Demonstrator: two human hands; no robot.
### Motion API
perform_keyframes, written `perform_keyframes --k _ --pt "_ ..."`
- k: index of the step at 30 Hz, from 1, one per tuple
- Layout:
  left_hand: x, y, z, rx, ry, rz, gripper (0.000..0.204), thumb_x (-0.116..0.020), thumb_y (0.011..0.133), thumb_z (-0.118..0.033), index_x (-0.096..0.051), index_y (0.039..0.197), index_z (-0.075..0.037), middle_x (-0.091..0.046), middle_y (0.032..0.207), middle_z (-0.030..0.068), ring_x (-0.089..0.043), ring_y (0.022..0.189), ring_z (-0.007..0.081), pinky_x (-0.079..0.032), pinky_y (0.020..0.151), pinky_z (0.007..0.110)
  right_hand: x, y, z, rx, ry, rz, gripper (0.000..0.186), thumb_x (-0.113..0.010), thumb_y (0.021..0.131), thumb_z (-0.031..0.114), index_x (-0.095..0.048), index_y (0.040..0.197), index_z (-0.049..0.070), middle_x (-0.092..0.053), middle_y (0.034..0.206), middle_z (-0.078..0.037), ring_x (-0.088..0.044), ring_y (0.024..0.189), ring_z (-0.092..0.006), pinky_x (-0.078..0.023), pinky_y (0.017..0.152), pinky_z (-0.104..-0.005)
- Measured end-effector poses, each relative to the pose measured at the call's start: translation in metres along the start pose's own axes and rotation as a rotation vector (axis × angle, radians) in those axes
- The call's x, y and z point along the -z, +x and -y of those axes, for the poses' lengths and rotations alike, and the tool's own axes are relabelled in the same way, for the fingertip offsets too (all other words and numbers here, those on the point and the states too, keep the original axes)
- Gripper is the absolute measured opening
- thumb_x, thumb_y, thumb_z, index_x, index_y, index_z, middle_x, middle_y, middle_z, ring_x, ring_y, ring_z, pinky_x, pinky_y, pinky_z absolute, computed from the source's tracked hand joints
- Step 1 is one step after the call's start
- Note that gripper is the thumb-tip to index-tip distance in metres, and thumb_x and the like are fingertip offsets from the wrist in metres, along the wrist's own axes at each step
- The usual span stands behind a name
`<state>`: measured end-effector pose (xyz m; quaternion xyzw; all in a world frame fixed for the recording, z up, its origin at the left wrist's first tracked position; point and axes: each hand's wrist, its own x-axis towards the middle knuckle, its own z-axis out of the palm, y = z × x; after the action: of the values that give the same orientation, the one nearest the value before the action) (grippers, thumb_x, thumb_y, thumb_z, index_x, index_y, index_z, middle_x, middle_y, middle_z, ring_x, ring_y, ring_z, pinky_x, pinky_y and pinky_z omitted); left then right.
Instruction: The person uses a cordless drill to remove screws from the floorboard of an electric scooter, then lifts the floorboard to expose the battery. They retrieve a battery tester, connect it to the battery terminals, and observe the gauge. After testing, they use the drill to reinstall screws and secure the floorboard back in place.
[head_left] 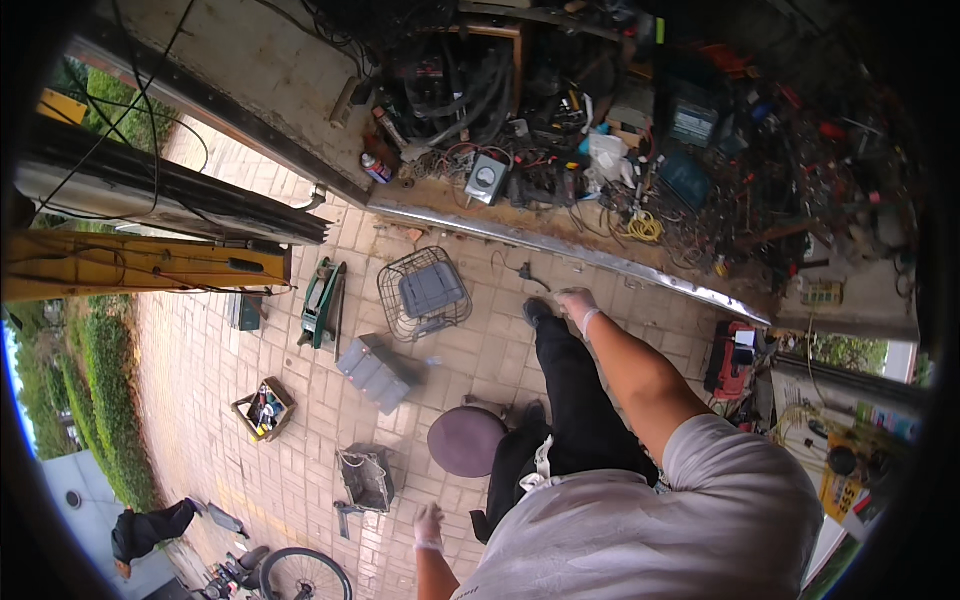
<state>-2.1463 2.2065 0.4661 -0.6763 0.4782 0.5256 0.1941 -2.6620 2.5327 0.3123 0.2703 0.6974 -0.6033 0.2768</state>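
Observation:
My right hand (pixel 574 303), in a thin clear glove, reaches out beside my dark shoe. Its fingers are closed on the end of what looks like a black bicycle brake lever (pixel 529 272) with a thin cable trailing from it. Over the paving at the lower left hangs my left hand (pixel 429 524), also gloved, its fingers curled and nothing visible in them. Nearest to it stands a grey wire-like basket (pixel 366 478). A round purple-brown stool (pixel 467 441) sits by my legs.
A bench (pixel 560 236) with a metal edge runs across the far side, heaped with tools, wires and a grey meter (pixel 486 180). On the paving are a wire basket (pixel 387 300), grey box (pixel 376 372), green tool (pixel 321 303), tool crate (pixel 265 409) and bicycle wheel (pixel 306 577). Another person (pixel 152 530) is lower left.

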Motion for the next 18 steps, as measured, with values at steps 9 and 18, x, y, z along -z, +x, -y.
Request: perform_keyframes --k 9,18 --pt "-0.085 -0.093 0.048 0.602 -0.006 -0.023 0.042 -0.059 0.099 -0.045 -0.064 0.117 -0.007 -0.07 0.102 0.0077 -0.064 0.084 0.0204 -0.046 0.07 0.037 -0.148 0.301 0.054 0.107 0.249 0.061 0.017 -0.078 0.085 0.017 -0.07 0.098 0.011 -0.068 0.093 0.002 -0.061 0.076 -0.0116 -0.049 0.067 -0.0286" --pt "-0.103 -0.132 0.008 0.697 -0.068 -0.028 0.043 -0.058 0.1 -0.045 -0.064 0.122 -0.008 -0.071 0.107 0.0083 -0.066 0.092 0.0216 -0.048 0.078 0.04 -0.209 0.429 0.067 -0.046 0.243 -0.069 0.069 -0.083 0.081 0.029 -0.058 0.139 0.001 -0.059 0.142 -0.007 -0.054 0.126 -0.0228 -0.04 0.109 -0.0354"
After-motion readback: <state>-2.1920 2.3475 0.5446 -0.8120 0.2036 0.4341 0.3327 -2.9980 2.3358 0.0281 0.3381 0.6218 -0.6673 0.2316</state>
